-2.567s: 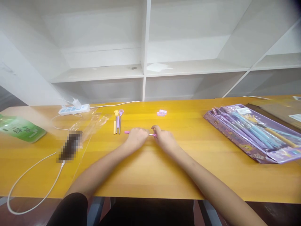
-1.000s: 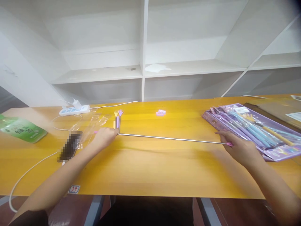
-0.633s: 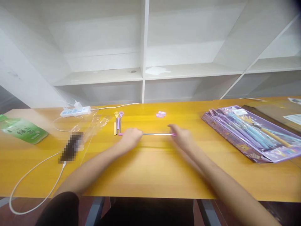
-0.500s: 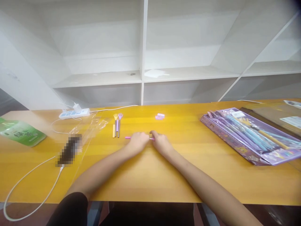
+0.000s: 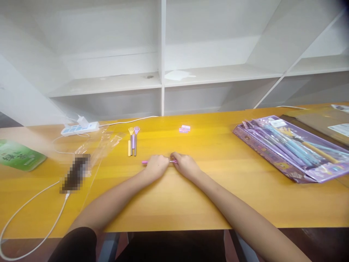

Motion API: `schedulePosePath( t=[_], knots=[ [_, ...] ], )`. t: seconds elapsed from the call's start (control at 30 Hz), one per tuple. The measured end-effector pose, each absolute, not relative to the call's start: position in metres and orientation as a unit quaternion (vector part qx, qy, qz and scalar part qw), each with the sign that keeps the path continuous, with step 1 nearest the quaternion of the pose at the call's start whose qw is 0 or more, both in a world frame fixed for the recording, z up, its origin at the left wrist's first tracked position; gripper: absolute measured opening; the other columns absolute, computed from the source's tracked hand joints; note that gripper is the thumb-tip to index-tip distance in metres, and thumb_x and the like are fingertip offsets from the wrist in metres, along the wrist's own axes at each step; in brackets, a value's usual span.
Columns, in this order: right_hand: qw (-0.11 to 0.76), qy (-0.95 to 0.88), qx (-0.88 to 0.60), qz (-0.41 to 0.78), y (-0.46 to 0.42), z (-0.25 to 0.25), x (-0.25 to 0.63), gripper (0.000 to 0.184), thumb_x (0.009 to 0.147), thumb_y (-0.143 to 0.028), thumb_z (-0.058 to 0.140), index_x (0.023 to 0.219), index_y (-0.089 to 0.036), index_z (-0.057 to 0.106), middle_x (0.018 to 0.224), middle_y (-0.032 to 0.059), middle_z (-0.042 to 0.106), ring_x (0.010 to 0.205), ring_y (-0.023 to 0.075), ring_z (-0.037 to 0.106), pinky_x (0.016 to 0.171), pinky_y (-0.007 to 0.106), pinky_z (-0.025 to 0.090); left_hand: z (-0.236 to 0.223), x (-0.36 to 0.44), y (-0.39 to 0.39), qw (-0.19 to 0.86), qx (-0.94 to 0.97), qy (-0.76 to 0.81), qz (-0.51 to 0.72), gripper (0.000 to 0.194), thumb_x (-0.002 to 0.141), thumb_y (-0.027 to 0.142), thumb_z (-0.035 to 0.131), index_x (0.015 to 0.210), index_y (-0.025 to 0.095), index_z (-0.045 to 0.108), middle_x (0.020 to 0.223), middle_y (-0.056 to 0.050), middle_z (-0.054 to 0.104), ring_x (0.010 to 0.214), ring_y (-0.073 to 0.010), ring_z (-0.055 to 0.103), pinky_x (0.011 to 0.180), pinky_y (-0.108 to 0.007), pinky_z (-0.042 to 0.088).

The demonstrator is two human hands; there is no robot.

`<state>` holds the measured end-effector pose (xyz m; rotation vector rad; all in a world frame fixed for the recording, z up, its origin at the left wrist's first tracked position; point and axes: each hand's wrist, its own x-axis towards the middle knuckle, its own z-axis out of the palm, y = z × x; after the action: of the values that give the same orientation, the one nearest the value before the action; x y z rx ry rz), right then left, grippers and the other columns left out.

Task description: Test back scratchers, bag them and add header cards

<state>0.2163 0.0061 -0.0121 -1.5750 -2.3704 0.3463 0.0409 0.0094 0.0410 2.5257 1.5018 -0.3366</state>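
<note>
My two hands meet at the middle of the yellow table (image 5: 174,203). My left hand (image 5: 156,166) is closed round the pink handle of a telescopic back scratcher (image 5: 145,162), whose pink end sticks out to the left. My right hand (image 5: 184,165) is closed on the scratcher's other end, with only a short bit of metal rod showing between the hands. The scratcher is pushed in to its short length. Two more small scratchers, yellow and purple (image 5: 132,140), lie side by side just beyond my left hand.
A stack of purple packs of scratchers (image 5: 291,149) lies at the right. Empty clear wrappers (image 5: 100,143), a blurred phone on a white cable (image 5: 75,174), a power strip (image 5: 79,128) and a green pouch (image 5: 19,156) are at the left. A small pink label (image 5: 184,128) lies farther back. White shelves stand behind.
A second ago the rod was pulled out long between my hands, far apart. My hands have come together and the rod has slid back in to its short length.
</note>
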Motion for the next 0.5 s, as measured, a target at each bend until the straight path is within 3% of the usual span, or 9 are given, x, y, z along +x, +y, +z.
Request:
schedulePosePath(
  t=[0.13,0.3,0.4,0.5],
  knots=[
    [0.155,-0.811,-0.550,0.125,0.006,-0.014,0.217,0.028,0.100,-0.018,0.054,0.124,-0.019,0.068,0.108,0.0097,0.081,0.087,0.0225,0.074,0.075,0.029,0.046,0.037,0.040,0.008,0.076,0.850,0.509,-0.108,0.028,0.097,0.005,0.047,0.101,0.010,0.074,0.095,-0.021,0.077,0.093,-0.0343,0.079,0.085,-0.044,0.059],
    [0.199,-0.791,-0.563,0.134,0.018,-0.019,0.232,0.031,0.096,-0.017,0.052,0.123,-0.020,0.067,0.105,0.0096,0.078,0.089,0.0239,0.072,0.076,0.031,0.047,0.031,0.042,0.001,0.079,0.849,0.519,-0.055,0.032,0.100,0.007,0.040,0.124,0.010,0.062,0.108,-0.023,0.075,0.098,-0.0338,0.076,0.086,-0.044,0.058],
    [0.330,-0.717,-0.585,0.187,0.033,-0.022,0.250,0.045,0.088,-0.019,0.058,0.134,-0.017,0.060,0.105,0.0102,0.074,0.091,0.0243,0.068,0.083,0.034,0.051,0.030,0.040,0.000,0.095,0.844,0.527,-0.018,0.029,0.102,0.013,0.041,0.127,0.011,0.054,0.112,-0.021,0.072,0.096,-0.0302,0.074,0.085,-0.040,0.057],
    [0.483,-0.574,-0.562,0.350,0.043,-0.024,0.262,0.049,0.087,-0.037,0.064,0.131,-0.017,0.060,0.095,0.0061,0.069,0.075,0.0209,0.062,0.071,0.034,0.052,0.030,0.035,0.004,0.171,0.833,0.521,0.070,0.024,0.102,0.015,0.041,0.123,0.016,0.053,0.111,-0.015,0.070,0.097,-0.0246,0.071,0.087,-0.036,0.055]
  ],
)
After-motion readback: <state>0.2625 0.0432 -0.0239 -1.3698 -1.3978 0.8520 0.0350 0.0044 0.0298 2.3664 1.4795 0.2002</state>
